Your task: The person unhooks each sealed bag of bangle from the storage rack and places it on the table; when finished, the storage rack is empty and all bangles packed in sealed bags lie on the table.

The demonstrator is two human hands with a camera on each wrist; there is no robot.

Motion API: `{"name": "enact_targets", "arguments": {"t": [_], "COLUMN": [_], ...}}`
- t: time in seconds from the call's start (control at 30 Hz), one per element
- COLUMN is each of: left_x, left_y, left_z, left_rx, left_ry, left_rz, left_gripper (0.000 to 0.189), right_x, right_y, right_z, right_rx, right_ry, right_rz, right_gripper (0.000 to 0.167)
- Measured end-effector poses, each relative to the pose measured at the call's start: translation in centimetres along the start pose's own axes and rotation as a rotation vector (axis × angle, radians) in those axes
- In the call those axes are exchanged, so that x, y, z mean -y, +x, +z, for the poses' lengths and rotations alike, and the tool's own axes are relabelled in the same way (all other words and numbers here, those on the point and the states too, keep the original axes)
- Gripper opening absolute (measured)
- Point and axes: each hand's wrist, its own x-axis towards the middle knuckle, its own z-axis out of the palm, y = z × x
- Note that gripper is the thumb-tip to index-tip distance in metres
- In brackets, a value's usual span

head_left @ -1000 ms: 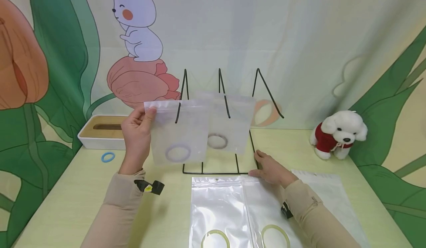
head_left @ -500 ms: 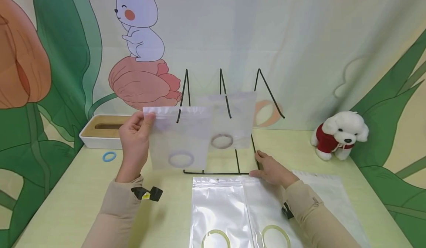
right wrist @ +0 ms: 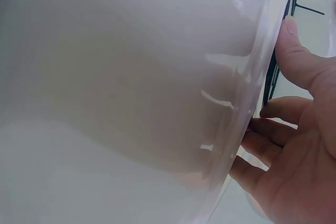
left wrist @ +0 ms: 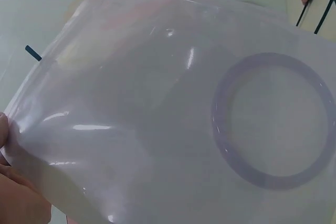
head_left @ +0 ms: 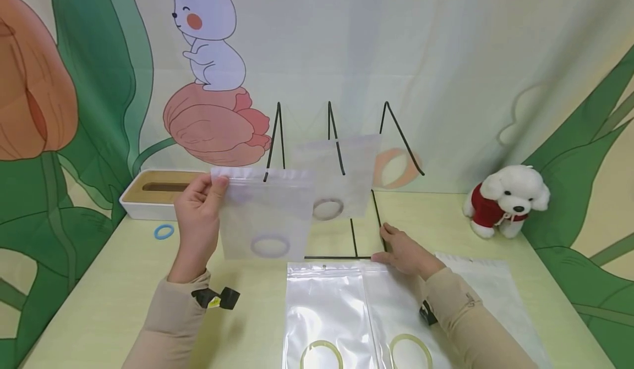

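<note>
My left hand pinches the upper left corner of a translucent zip bag. Inside that bag is a lilac ring. The bag's top strip meets the tip of the left hook of a black wire rack; I cannot tell whether the hook passes through it. A second bag with a greyish purple ring hangs at the middle hook. My right hand rests with thumb and fingers spread at the rack's front right base corner, touching its rods.
Flat clear bags with yellow-green rings lie in front of the rack. Back left stands a white box with a wooden lid, a blue ring before it. A white toy dog sits at right.
My left hand has drawn the lilac-ring bag lower and nearer, so its top strip has slid down along the left hook to the tip. My right hand stays at the rack base.
</note>
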Motion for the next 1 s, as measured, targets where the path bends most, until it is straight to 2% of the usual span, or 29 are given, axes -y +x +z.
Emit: {"name": "enact_targets", "arguments": {"t": [0.3, 0.5, 0.83, 1.0], "left_x": [-0.3, -0.7, -1.9, -2.3], "left_y": [-0.4, -0.7, -1.6, -2.2], "left_z": [-0.1, -0.3, -1.2, -2.3], "left_rx": [-0.002, -0.006, -0.036, -0.057], "left_ry": [-0.025, -0.080, -0.063, -0.005], "left_rz": [0.030, 0.048, 0.016, -0.041], "left_gripper": [0.026, 0.022, 0.021, 0.020], "right_x": [0.0, 0.1, 0.2, 0.3], "right_y": [0.1, 0.0, -0.3, -0.3], "right_z": [0.0, -0.1, -0.3, -0.3], "right_rx": [-0.003, -0.005, 0.003, 0.004], "right_ry": [0.000, 0.007, 0.019, 0.029], "right_rz": [-0.006, -0.010, -0.006, -0.020], "right_gripper": [0.085, 0.084, 0.084, 0.084]}}
